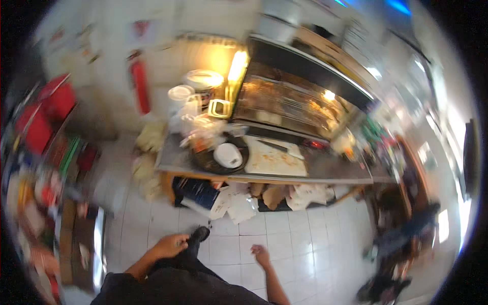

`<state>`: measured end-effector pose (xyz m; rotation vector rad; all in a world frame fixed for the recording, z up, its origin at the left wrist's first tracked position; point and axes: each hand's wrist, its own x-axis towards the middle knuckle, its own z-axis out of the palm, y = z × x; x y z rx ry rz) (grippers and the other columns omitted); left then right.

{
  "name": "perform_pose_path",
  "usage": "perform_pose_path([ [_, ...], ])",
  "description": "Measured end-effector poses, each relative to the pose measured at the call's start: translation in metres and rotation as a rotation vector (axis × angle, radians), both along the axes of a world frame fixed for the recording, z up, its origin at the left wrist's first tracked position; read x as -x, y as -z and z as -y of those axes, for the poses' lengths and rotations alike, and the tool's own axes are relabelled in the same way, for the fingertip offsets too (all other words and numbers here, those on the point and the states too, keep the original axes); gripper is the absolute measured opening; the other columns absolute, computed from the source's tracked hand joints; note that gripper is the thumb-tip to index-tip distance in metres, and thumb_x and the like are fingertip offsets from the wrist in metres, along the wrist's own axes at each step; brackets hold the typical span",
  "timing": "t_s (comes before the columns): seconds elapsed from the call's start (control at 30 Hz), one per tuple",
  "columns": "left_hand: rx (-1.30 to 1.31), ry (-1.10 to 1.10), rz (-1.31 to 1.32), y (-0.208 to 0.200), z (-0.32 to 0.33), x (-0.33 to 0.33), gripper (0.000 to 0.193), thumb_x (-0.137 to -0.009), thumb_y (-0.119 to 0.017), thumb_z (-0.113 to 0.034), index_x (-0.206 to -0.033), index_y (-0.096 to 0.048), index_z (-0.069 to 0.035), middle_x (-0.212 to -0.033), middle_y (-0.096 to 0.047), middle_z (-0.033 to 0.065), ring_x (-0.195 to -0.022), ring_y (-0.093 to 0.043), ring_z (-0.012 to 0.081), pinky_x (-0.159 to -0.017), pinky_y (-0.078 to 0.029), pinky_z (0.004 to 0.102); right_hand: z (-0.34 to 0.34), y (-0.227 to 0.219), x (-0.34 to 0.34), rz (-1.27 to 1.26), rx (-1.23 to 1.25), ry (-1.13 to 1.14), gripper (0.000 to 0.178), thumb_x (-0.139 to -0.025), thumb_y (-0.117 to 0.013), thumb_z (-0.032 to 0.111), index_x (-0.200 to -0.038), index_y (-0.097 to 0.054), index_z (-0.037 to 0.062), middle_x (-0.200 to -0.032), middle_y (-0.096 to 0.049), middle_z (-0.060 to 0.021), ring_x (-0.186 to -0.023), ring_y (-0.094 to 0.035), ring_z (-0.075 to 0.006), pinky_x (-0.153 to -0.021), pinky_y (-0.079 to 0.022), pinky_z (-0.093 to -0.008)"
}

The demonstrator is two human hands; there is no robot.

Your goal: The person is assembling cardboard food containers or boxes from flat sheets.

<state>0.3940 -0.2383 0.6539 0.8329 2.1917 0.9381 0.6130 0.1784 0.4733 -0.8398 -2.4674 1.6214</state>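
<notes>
My left hand (172, 246) hangs in front of my body, over my dark-trousered leg, with its fingers curled in and nothing seen in them. My right hand (261, 255) is held low above the tiled floor, its fingers loosely closed, with no object visible. Both hands are well short of the counter (340, 170). On that counter lie a white cutting board (274, 161) with stains, a knife (272, 145) with a dark blade, and a round black tray (203, 161). A white oval item (227, 155), perhaps a kitchen scale, rests on the tray.
A lit glass display cabinet (290, 96) stands behind the board. White containers (181, 92) are stacked left of it. Papers and bags (239, 203) sit beneath the counter. A red fire extinguisher (139, 84) hangs on the wall; red chairs (35, 127) stand at far left.
</notes>
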Motion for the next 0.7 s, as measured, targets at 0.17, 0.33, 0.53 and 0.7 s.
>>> perform_pose_path([
  [0.17,-0.111,-0.449,-0.056,-0.012,0.092,-0.111,0.045,-0.091,-0.062,-0.035,-0.125,-0.059,-0.005,-0.122,-0.064,0.0163,-0.113,-0.061,0.0327,-0.095,-0.047,0.0414,0.145,0.049,-0.067,0.095,-0.163,-0.791,0.035,-0.094,-0.064,0.026,-0.12,-0.06,0.0024,-0.104,-0.068,-0.0102,-0.087,-0.068,-0.0188,-0.075,-0.054,-0.0327],
  [0.33,-0.078,-0.374,0.134,-0.009,0.161,-0.181,0.052,-0.091,-0.06,-0.046,-0.128,-0.057,-0.01,-0.119,-0.066,0.0139,-0.109,-0.062,0.0335,-0.094,-0.048,0.0429,0.243,-0.007,-0.006,0.343,0.184,-0.701,0.04,-0.091,-0.069,0.034,-0.117,-0.064,0.0041,-0.099,-0.071,-0.0132,-0.09,-0.069,-0.0202,-0.08,-0.053,-0.0328],
  [0.53,-0.175,-0.732,-0.03,-0.005,0.239,-0.198,0.051,-0.094,-0.056,-0.046,-0.129,-0.056,-0.01,-0.121,-0.064,0.014,-0.109,-0.062,0.0339,-0.095,-0.047,0.0437,0.304,-0.074,0.083,-0.18,-0.191,-1.34,0.027,-0.092,-0.066,0.018,-0.115,-0.063,0.0067,-0.104,-0.07,-0.011,-0.098,-0.067,-0.0209,-0.082,-0.053,-0.033],
  [0.7,-0.226,-0.754,-0.054,-0.02,0.36,-0.204,0.05,-0.094,-0.055,-0.047,-0.13,-0.056,-0.011,-0.121,-0.064,0.0121,-0.107,-0.062,0.0296,-0.093,-0.049,0.0423,0.391,-0.074,0.136,0.013,-0.163,-1.147,0.027,-0.093,-0.063,0.019,-0.117,-0.06,0.0072,-0.088,-0.07,-0.0117,-0.084,-0.068,-0.0235,-0.079,-0.053,-0.032],
])
